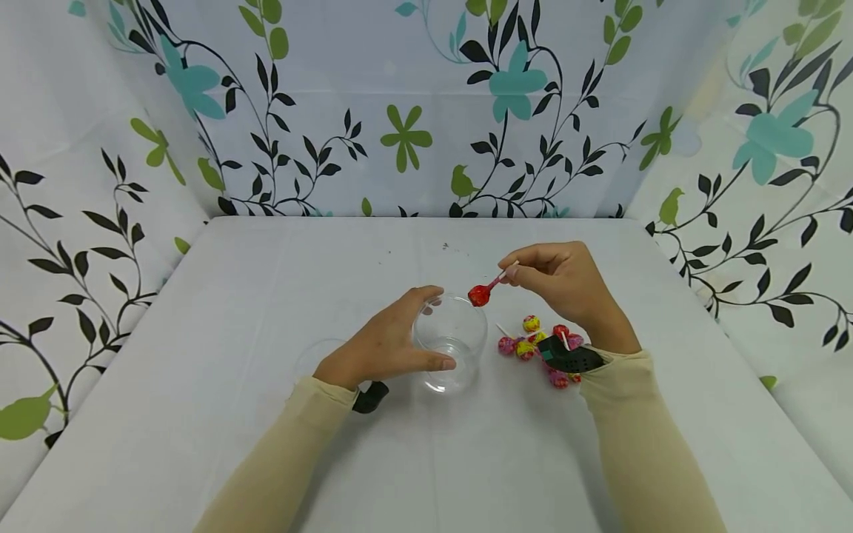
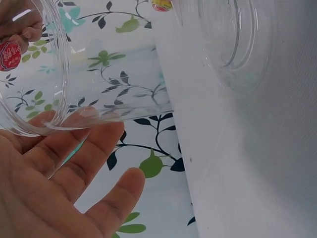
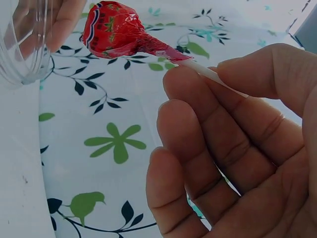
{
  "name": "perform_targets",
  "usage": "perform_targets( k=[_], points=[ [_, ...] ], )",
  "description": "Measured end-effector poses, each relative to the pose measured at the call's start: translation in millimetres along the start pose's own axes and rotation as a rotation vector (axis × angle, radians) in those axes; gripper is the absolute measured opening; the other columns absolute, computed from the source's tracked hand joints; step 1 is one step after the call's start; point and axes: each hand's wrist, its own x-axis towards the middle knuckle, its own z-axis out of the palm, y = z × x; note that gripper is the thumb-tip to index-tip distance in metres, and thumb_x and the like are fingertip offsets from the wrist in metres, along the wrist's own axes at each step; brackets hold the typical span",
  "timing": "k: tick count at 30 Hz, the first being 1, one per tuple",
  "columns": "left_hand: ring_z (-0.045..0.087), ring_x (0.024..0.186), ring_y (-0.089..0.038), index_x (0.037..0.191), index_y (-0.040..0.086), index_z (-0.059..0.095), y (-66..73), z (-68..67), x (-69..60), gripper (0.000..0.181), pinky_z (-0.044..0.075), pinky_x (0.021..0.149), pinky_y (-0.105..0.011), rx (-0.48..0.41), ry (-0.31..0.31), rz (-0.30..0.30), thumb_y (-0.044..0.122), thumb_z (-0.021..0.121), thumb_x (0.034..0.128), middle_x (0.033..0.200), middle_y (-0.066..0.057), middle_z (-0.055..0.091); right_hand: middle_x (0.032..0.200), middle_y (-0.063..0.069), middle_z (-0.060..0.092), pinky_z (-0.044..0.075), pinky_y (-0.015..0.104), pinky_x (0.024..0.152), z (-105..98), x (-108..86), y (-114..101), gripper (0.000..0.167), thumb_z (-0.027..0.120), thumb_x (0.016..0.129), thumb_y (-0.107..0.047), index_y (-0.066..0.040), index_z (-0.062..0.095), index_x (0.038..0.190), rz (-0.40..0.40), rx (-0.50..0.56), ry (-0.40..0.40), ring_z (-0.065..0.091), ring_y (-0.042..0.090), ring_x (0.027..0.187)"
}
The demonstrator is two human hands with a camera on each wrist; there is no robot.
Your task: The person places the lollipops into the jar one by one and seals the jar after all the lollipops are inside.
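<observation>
A clear, see-through jar (image 1: 450,344) stands on the white table, its rim upward. Around its left side my left hand (image 1: 383,342) curves, fingers at the far side and thumb at the near side; the left wrist view shows its fingertips along the jar wall (image 2: 124,94). Between thumb and fingers, my right hand (image 1: 566,287) pinches the white stick of a red-wrapped lollipop (image 1: 479,295). The wrapped head (image 3: 113,29) hangs just above the right part of the jar's rim, outside the fingers. Inside the jar no lollipop shows.
Several wrapped lollipops (image 1: 526,350), red, pink and yellow, lie in a pile right of the jar, partly hidden by the right wrist's strap. A clear round object (image 1: 301,361) lies left of the jar, partly behind the left hand. Patterned curtains (image 1: 406,138) stand behind the table.
</observation>
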Motion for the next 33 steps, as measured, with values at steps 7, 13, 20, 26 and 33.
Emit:
perform_targets(
  k=[7, 13, 20, 26, 33],
  points=[
    [0.053, 0.135, -0.019, 0.159, 0.018, 0.034, 1.0, 0.7, -0.4, 0.105, 0.050, 0.106, -0.051, -0.003, 0.003, 0.010, 0.057, 0.088, 0.0779, 0.153, 0.002, 0.050, 0.098, 0.014, 0.078, 0.060, 0.027, 0.082, 5.1, -0.1, 1.7, 0.016, 0.066, 0.099, -0.004, 0.003, 0.078, 0.107, 0.036, 0.009, -0.072, 0.075, 0.018, 0.085],
    [0.054, 0.134, -0.018, 0.158, 0.020, 0.035, 0.5, 0.7, -1.7, 0.102, 0.050, 0.105, -0.052, -0.029, 0.010, -0.003, 0.057, 0.087, 0.0783, 0.151, 0.004, 0.051, 0.099, 0.013, 0.078, 0.060, 0.030, 0.085, 10.4, 0.0, 7.0, 0.015, 0.068, 0.098, -0.005, 0.000, 0.079, 0.106, 0.074, 0.023, -0.138, 0.076, 0.020, 0.089],
    [0.054, 0.134, -0.025, 0.157, 0.019, 0.035, -1.5, 2.9, -2.4, 0.100, 0.050, 0.104, -0.052, -0.032, 0.015, 0.032, 0.056, 0.086, 0.0798, 0.149, 0.002, 0.051, 0.098, 0.009, 0.078, 0.061, 0.033, 0.087, 18.0, 0.8, 11.0, 0.012, 0.069, 0.097, -0.007, -0.004, 0.081, 0.101, 0.104, 0.017, -0.183, 0.076, 0.025, 0.091],
    [0.055, 0.134, -0.026, 0.157, 0.020, 0.035, -1.2, 3.5, -2.9, 0.100, 0.052, 0.103, -0.052, -0.022, 0.017, 0.035, 0.055, 0.087, 0.0794, 0.149, 0.001, 0.051, 0.099, 0.007, 0.078, 0.059, 0.036, 0.090, 24.7, 1.5, 13.8, 0.012, 0.071, 0.096, -0.012, -0.010, 0.082, 0.100, 0.169, 0.008, -0.230, 0.072, 0.024, 0.091],
    [0.055, 0.134, -0.020, 0.158, 0.020, 0.034, -0.7, 3.5, -2.1, 0.101, 0.051, 0.104, -0.050, -0.022, 0.021, 0.032, 0.056, 0.087, 0.0790, 0.149, 0.003, 0.051, 0.099, 0.008, 0.078, 0.059, 0.037, 0.088, 27.2, 2.0, 14.8, 0.012, 0.071, 0.094, -0.009, -0.012, 0.083, 0.098, 0.182, -0.044, -0.262, 0.071, 0.025, 0.091]
  ],
)
